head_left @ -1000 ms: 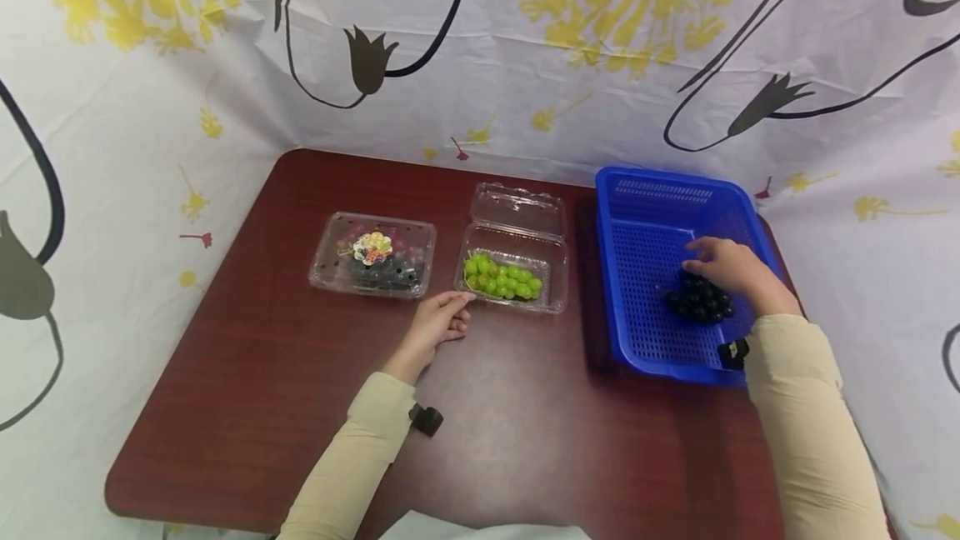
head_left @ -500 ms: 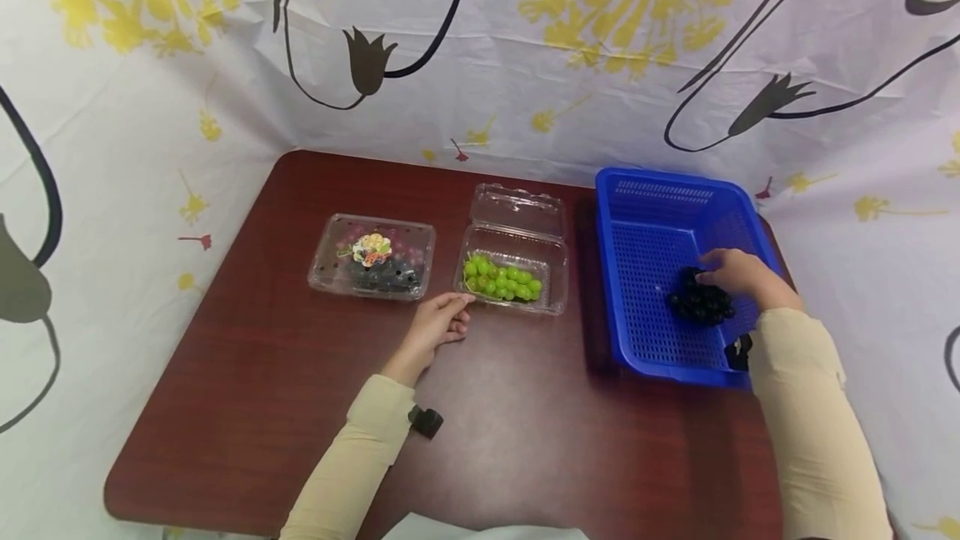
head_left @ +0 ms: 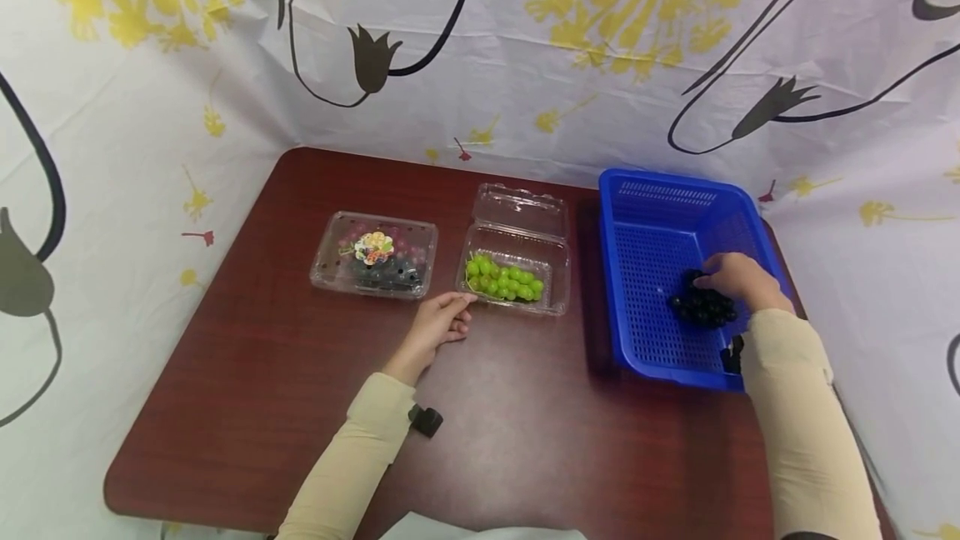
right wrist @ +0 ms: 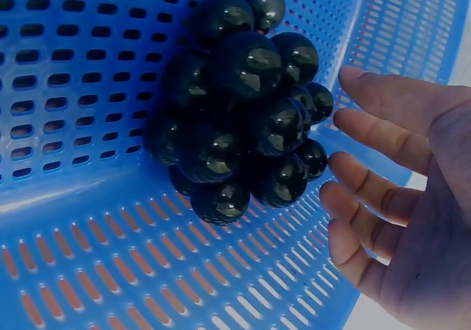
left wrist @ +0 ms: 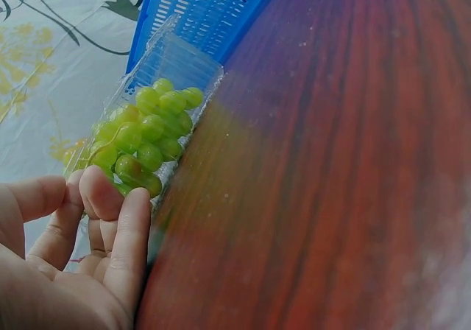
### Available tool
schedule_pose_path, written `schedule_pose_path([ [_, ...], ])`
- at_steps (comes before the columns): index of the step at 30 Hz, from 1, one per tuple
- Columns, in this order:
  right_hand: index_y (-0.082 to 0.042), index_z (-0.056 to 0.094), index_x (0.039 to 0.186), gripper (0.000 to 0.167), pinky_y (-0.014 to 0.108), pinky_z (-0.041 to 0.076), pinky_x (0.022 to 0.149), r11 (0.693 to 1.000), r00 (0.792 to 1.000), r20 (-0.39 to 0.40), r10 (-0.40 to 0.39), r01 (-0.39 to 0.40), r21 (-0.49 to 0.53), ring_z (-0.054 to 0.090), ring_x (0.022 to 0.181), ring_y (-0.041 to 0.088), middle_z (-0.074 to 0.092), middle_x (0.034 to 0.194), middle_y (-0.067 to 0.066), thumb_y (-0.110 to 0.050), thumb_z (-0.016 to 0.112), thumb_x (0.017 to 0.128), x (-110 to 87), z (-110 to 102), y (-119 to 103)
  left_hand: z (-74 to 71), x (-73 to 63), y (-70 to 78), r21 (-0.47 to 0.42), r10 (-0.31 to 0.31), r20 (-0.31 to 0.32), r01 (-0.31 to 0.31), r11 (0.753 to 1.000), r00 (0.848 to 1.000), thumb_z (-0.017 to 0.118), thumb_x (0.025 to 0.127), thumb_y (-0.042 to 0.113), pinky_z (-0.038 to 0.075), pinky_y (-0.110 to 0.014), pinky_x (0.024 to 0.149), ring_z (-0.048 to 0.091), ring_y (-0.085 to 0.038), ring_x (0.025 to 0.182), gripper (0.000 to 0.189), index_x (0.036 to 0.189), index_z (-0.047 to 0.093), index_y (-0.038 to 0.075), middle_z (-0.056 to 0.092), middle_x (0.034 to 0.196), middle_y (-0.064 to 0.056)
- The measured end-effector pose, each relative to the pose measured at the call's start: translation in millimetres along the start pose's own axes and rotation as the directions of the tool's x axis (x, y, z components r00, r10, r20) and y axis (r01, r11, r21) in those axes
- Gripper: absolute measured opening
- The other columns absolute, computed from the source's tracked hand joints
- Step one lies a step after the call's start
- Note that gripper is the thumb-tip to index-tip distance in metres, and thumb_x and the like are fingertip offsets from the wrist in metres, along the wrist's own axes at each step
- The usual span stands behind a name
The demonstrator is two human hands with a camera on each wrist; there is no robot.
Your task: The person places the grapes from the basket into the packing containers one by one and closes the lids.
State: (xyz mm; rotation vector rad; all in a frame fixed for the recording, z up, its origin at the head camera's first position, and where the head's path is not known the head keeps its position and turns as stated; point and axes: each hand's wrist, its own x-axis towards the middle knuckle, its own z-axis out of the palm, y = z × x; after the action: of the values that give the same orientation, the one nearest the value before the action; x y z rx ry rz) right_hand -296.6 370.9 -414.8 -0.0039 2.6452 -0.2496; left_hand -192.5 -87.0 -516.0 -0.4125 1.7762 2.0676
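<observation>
In the head view my left hand (head_left: 437, 325) pinches the near left edge of an open clear plastic container (head_left: 557, 273) between thumb and fingertip. A bunch of green grapes (head_left: 504, 280) lies in its front part; the left wrist view shows these green grapes (left wrist: 143, 135) just beyond the fingers (left wrist: 131, 230). My right hand (head_left: 742, 280) is inside the blue basket (head_left: 613, 307), beside a bunch of black grapes (head_left: 703, 307). From the right wrist view, its loosely bent fingers (right wrist: 372, 186) lie close to the black grapes (right wrist: 235, 116), and none is curled round them.
Left of the open container sits a closed clear container (head_left: 326, 269) with red and dark grapes under a stickered lid. The dark red table (head_left: 300, 423) has a patterned cloth (head_left: 480, 48) behind it. The basket stands at the table's right side.
My right hand has shifted slightly right and down beside the black grapes, which have barely moved. My left hand stays at the container's edge.
</observation>
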Motion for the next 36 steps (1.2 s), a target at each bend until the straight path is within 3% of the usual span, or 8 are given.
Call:
schedule_pose_path([
  [6,0.009,0.05,0.128,0.062,0.073,0.036,0.088,0.999,1.0,-0.016,0.003,-0.004,-0.032,0.042,0.119,0.055,0.045,0.131,0.037,-0.04,0.061,0.091,2.2,3,-2,0.6,4.4,-5.8,-0.011,0.007,-0.023,-0.007,1.0,1.0,0.053,0.1,0.024,0.052,-0.024,0.063,0.056,-0.009,0.063,0.032,0.124,0.063,0.005,0.058,0.077,0.001],
  [12,0.004,0.057,0.101,0.045,0.067,0.041,0.076,0.998,0.998,-0.068,0.015,-0.018,-0.052,0.05,0.096,0.04,0.055,0.105,0.028,-0.039,0.064,0.09,8.2,9,-12,1.1,5.6,-4.1,-0.006,0.019,-0.045,-0.019,1.0,0.999,0.054,0.099,0.023,0.052,-0.023,0.06,0.056,-0.009,0.062,0.03,0.12,0.065,0.006,0.058,0.076,0.001],
  [20,0.006,0.053,0.122,0.044,0.071,0.041,0.081,0.998,0.996,-0.085,0.002,-0.007,-0.058,0.052,0.107,0.052,0.053,0.122,0.034,-0.024,0.061,0.091,13.1,21,-18,2.0,4.2,-7.0,0.009,0.017,-0.053,-0.017,1.0,0.998,0.054,0.099,0.024,0.052,-0.023,0.059,0.056,-0.008,0.061,0.029,0.119,0.066,0.007,0.058,0.076,0.001],
  [23,0.006,0.053,0.124,0.043,0.071,0.04,0.082,0.997,0.996,-0.091,0.002,-0.008,-0.072,0.05,0.109,0.053,0.051,0.122,0.035,-0.022,0.06,0.091,14.3,24,-19,2.4,0.0,-4.0,0.019,0.027,-0.045,-0.026,0.999,0.999,0.053,0.1,0.023,0.052,-0.023,0.06,0.056,-0.008,0.062,0.03,0.121,0.065,0.005,0.058,0.076,0.001],
  [36,0.004,0.058,0.123,0.039,0.068,0.045,0.076,0.988,0.988,-0.152,0.0,-0.024,-0.152,0.054,0.1,0.055,0.052,0.117,0.035,-0.016,0.061,0.089,21.1,33,-17,1.4,6.6,-10.4,0.012,0.028,-0.054,-0.027,1.0,0.998,0.053,0.099,0.024,0.052,-0.022,0.058,0.056,-0.009,0.061,0.029,0.118,0.066,0.007,0.059,0.076,0.0],
])
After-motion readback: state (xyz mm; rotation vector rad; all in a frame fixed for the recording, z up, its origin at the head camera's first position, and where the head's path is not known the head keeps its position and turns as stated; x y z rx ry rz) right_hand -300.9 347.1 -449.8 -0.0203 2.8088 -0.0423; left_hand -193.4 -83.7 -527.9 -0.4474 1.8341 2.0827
